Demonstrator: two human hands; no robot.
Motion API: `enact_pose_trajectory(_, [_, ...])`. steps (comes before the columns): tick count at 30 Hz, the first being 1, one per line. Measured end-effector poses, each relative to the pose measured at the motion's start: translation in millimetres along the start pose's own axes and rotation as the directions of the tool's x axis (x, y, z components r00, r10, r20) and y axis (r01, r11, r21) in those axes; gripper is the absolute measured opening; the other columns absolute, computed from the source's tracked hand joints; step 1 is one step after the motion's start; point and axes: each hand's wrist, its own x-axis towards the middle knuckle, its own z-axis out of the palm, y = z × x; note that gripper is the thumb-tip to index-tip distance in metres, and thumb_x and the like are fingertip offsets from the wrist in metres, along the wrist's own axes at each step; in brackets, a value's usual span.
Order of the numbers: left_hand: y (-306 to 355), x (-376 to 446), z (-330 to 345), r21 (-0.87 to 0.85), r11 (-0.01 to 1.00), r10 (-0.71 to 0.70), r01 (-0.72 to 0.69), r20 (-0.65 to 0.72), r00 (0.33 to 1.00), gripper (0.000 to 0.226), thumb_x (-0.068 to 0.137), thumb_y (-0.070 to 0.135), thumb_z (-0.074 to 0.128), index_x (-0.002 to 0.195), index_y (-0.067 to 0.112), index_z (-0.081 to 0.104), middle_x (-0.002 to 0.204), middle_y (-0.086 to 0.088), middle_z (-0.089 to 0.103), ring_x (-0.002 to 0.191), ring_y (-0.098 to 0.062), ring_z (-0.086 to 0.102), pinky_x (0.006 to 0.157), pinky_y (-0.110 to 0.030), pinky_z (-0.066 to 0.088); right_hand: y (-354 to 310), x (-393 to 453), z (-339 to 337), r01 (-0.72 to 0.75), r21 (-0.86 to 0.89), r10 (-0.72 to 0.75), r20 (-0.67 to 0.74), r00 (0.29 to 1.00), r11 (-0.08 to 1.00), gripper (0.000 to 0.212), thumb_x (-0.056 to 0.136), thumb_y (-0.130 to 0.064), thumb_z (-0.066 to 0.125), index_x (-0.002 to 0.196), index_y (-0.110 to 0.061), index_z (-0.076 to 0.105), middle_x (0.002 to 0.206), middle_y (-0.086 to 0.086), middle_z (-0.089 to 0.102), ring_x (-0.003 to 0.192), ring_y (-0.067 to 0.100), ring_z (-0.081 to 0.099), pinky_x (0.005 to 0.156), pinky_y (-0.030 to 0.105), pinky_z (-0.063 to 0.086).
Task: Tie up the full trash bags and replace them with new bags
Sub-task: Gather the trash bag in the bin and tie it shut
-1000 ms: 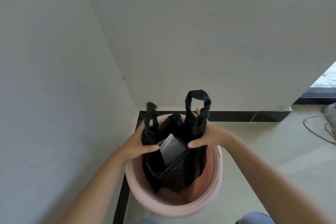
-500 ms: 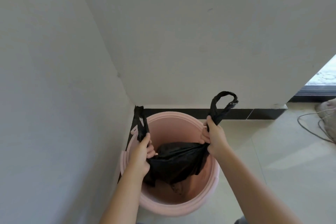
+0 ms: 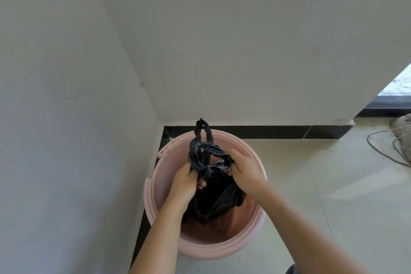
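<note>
Brought together over the middle of the pink bin (image 3: 201, 249) since half a second ago, when held wide apart at opposite sides of the rim. Handles of the black trash bag (image 3: 213, 198) now crossed and twisted around each other between the two grips, no longer stretched out to each side.

Left hand (image 3: 184, 181) curled around the twisted left handle, fingers closed tight on the plastic. Right hand (image 3: 244, 169) clenched around the other handle, just beside the left one, knuckles up. Between both grips a crumpled band of shiny black plastic, pulled across. Above the grips, one handle loop (image 3: 203, 131) standing upright, reaching past the far rim of the bin. Cannot tell if a knot is already closed or only a crossing.

Below the grips, body of the bag hanging down inside the bin, sagging and wrinkled, bottom resting near the bin floor. Contents hidden by the plastic.

Around the bag, bin walls bare and pink, with no liner on the rim. Behind the grips, white wall corner (image 3: 155, 118) with black baseboard (image 3: 266, 131). To the right of the grips, well apart, pale tiled floor (image 3: 333, 184) and grey cable (image 3: 378, 151) lying in loops.
</note>
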Motion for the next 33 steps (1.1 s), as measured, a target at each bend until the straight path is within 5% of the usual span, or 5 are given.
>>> enact_pose_trajectory(7, [0.4,-2.0,-6.6,0.005,0.982,0.176,-0.188,0.32,0.931,0.028,0.083,0.01,0.054,0.101,0.032,0.054,0.104,0.008,0.061,0.102,-0.013,0.056,0.083,-0.023,0.044,-19.3,-3.1,11.9,0.093,-0.196,-0.077,0.09,0.993,0.976,0.025,0.095,-0.016,0.035,0.114,0.001,0.035,0.084,0.015,0.057,0.067,0.027,0.05,0.052,0.033,0.033])
enact_pose_trajectory(14, [-9.0,3.6,-17.9,-0.278,0.958,0.024,0.071,0.326,0.945,0.068,0.061,0.071,0.059,0.108,0.022,0.058,0.118,-0.003,0.061,0.113,-0.019,0.054,0.106,-0.037,0.038,-20.7,-0.9,2.5,0.219,-0.261,-0.089,0.434,0.897,0.94,0.022,0.094,-0.011,0.039,0.109,-0.001,0.051,0.112,0.018,0.056,0.098,0.03,0.053,0.086,0.033,0.042])
enact_pose_trajectory(18, [-9.2,11.3,-11.6,-0.425,0.892,-0.025,0.151,0.288,0.957,0.047,0.087,0.047,0.038,0.104,0.012,0.064,0.103,-0.006,0.07,0.104,-0.022,0.061,0.093,-0.035,0.046,-18.5,-3.6,-10.3,0.174,-0.144,-0.061,0.576,0.815,0.974,0.022,0.095,-0.014,0.042,0.095,0.002,0.057,0.102,0.018,0.059,0.09,0.024,0.051,0.082,0.028,0.037])
enact_pose_trajectory(27, [-12.0,-1.4,-23.2,-0.286,0.948,0.276,-0.14,0.517,0.81,0.058,0.047,0.087,0.053,0.054,0.03,0.062,0.081,0.022,0.06,0.079,-0.003,0.057,0.074,-0.015,0.045,-13.3,-5.4,-26.7,-0.035,-0.014,0.036,0.575,0.817,0.999,0.031,0.096,-0.019,0.04,0.079,0.002,0.054,0.068,0.002,0.049,0.069,0.016,0.043,0.064,0.015,0.035])
enact_pose_trajectory(33, [-3.1,-3.8,-13.3,-0.055,0.979,0.203,-0.199,0.416,0.887,0.034,0.085,0.03,0.054,0.051,0.024,0.056,0.071,0.003,0.056,0.074,-0.013,0.054,0.073,-0.022,0.041,-10.9,-1.8,-18.2,-0.001,-0.048,0.021,0.42,0.907,0.999,0.024,0.094,-0.019,0.045,0.098,-0.003,0.063,0.084,0.005,0.06,0.075,0.01,0.051,0.065,0.01,0.038])
